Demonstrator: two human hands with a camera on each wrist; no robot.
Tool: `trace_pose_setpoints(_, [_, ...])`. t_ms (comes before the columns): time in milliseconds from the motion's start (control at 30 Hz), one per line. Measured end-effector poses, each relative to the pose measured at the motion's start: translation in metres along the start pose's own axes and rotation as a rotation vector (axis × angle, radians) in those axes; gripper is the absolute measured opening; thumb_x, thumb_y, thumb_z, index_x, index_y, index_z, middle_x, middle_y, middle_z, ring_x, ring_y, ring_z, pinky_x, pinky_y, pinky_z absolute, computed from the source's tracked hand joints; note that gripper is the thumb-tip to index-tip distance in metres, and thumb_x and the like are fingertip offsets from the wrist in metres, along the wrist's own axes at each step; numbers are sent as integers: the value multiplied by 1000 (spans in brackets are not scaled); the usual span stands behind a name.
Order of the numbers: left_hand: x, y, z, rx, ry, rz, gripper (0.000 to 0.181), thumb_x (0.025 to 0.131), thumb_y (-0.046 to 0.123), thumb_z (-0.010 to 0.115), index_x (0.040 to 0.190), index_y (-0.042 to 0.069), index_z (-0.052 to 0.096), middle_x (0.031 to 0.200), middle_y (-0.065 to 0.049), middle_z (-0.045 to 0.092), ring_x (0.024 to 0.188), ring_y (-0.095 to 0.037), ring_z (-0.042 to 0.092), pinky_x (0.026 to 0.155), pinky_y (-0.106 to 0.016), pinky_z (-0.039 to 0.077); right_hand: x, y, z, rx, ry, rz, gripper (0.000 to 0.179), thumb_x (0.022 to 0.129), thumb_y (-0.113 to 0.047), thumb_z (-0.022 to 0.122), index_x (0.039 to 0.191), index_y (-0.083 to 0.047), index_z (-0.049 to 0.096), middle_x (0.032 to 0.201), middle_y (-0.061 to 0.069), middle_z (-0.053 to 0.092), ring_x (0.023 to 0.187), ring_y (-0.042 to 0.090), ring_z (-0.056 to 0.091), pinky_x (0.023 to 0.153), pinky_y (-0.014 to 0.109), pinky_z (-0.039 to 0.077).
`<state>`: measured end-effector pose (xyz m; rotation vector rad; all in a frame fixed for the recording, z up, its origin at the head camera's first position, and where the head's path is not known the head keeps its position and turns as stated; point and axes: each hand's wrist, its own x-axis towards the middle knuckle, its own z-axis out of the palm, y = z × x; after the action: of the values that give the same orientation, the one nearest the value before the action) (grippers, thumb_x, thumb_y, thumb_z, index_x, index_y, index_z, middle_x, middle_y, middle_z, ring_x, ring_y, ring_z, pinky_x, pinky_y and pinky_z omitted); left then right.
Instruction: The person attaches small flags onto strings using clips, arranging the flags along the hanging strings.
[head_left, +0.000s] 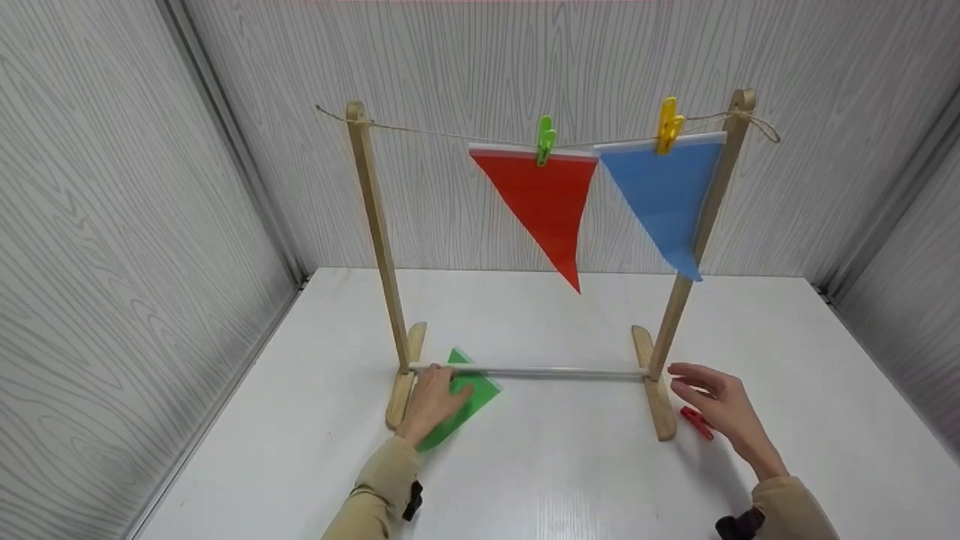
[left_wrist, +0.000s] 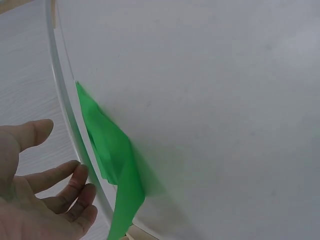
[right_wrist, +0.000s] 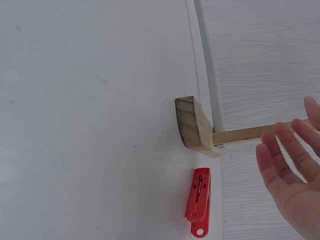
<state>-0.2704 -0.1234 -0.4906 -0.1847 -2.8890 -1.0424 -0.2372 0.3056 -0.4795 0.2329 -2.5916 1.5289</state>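
Head view: beyond the fingers of my left hand (head_left: 435,397) and right hand (head_left: 716,401) I see the wooden stand (head_left: 381,240), posts set apart to carry its string (head_left: 427,131). Above them the red flag (head_left: 547,202) and blue flag (head_left: 664,187) are clipped so they hang. The green flag (head_left: 480,390), bent and pale-edged, is just beside my left fingers, loose and grasping nothing. Near my relaxed, empty right fingers rests the red peg (head_left: 697,424).

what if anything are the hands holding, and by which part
Nothing is held: the left hand is empty by the green flag, the right hand empty near the red clothespin.
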Motion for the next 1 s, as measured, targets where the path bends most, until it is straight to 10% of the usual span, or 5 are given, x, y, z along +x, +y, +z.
trace_pose_setpoints(267, [-2,1,-2,100,-16,-2,39,91,21,68,115,-10,66,113,-24,64,102,-32,53,91,-50,47,-5,12,-9,-77,54,89,46,96,-25,70,132,1,62,109,-24,63,94,-8,54,83,9,46])
trace_pose_setpoints(500, [-3,-1,-2,124,-49,-12,41,92,22,68,115,-11,65,115,-23,62,103,-29,49,92,-50,45,-8,21,-14,-126,4,209,52,95,-28,71,138,-1,58,135,20,58,97,6,47,77,23,44])
trace_pose_setpoints(1000, [-3,-3,0,88,-118,-54,52,93,23,66,133,-8,58,142,-27,49,126,-38,45,109,-58,39,-10,34,-26,-161,-156,383,65,90,-25,75,139,8,47,127,29,53,111,32,54,80,31,45])
